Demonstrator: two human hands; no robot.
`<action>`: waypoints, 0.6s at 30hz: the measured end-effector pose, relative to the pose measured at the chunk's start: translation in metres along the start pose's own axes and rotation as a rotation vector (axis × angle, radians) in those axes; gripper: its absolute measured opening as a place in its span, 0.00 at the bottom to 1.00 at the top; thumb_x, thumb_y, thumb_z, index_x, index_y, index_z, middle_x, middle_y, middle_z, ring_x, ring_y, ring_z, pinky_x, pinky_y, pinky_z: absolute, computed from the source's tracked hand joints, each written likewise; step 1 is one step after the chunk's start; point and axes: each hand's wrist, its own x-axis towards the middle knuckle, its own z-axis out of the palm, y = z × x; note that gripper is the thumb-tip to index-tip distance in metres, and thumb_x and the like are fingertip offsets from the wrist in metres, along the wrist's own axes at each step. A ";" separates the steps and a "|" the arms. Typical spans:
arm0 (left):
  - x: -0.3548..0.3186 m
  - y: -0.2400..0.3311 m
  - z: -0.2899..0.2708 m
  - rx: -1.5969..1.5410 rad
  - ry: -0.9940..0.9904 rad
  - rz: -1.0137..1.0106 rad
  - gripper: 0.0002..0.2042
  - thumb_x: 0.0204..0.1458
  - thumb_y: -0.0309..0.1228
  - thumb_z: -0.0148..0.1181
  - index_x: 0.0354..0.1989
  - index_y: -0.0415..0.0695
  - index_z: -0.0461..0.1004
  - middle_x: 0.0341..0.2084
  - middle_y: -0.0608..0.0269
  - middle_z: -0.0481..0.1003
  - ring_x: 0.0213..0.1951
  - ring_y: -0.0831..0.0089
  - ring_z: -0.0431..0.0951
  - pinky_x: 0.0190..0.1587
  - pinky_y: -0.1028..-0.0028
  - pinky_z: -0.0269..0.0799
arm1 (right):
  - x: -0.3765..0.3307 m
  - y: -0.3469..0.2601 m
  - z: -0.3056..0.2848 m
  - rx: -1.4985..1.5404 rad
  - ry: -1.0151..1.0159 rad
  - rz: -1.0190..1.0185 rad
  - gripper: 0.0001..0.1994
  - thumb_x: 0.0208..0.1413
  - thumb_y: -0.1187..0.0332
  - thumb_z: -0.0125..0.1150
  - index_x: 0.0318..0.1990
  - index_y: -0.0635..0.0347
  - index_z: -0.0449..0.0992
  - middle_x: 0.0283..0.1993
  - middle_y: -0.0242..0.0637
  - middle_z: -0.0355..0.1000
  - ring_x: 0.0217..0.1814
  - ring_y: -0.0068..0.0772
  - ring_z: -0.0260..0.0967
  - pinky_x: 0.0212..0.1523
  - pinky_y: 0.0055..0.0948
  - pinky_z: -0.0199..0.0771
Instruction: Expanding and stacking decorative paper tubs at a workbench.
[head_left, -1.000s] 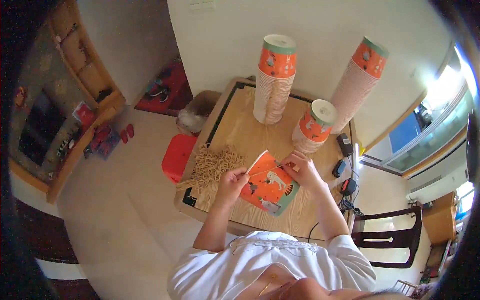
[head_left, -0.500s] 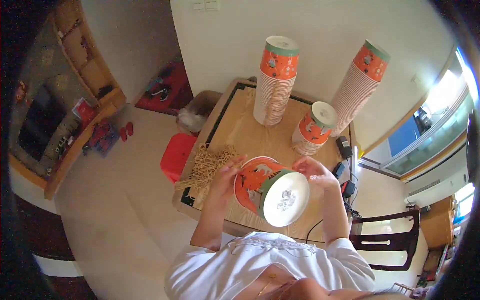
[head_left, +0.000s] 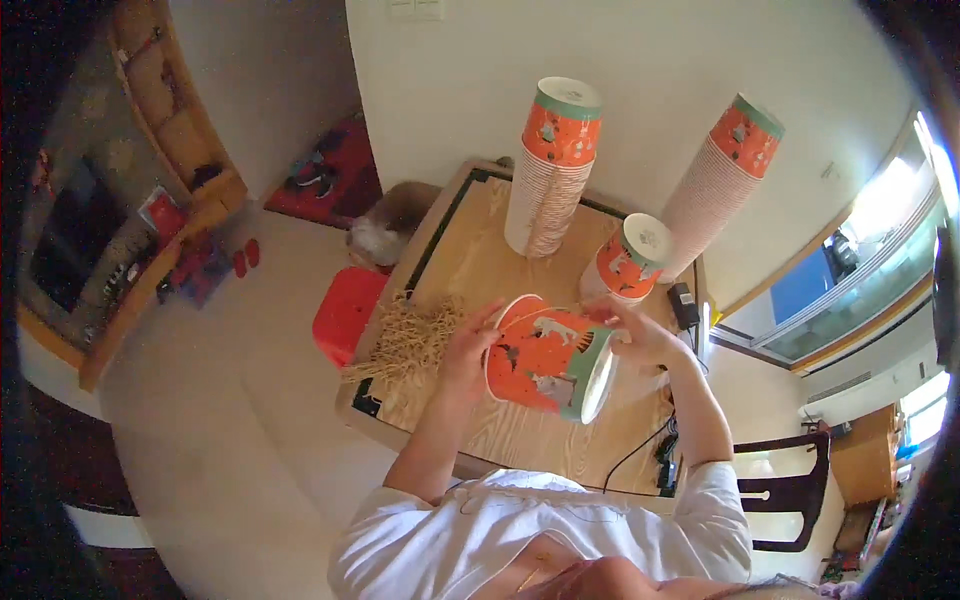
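Note:
A paper bucket (head_left: pixel 545 357), orange with animal figures and a green band at its base, lies sideways in front of me. My left hand (head_left: pixel 470 355) grips it by the open rim. A thin tan cord (head_left: pixel 540 308) arches along the bucket's upper side toward my right hand (head_left: pixel 640 335), whose fingers close on its end beside the base; their tips show only in part. Left of the bucket, a heap of tan cords (head_left: pixel 420 338) covers the table corner. Inside the bucket is hidden from view.
Two tall stacks of upturned matching buckets, the left stack (head_left: pixel 550 195) and the right stack (head_left: pixel 715 185), stand at the back of the wooden table (head_left: pixel 470 230). A shorter stack (head_left: pixel 630 262) sits before them. Black adapters (head_left: pixel 683 305) line the right edge; a red stool (head_left: pixel 348 315) stands left.
The bucket has turned so its side faces me more and its base points right. My right hand has moved over its upper base edge, and a cord now shows along the bucket.

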 end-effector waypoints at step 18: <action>0.029 -0.036 0.016 -0.035 -0.013 0.134 0.14 0.52 0.19 0.46 0.49 0.37 0.63 0.44 0.58 0.71 0.45 0.72 0.72 0.51 0.72 0.65 | 0.029 0.059 -0.056 0.062 0.507 -0.007 0.18 0.59 0.63 0.49 0.55 0.56 0.61 0.53 0.34 0.66 0.54 0.28 0.64 0.49 0.27 0.67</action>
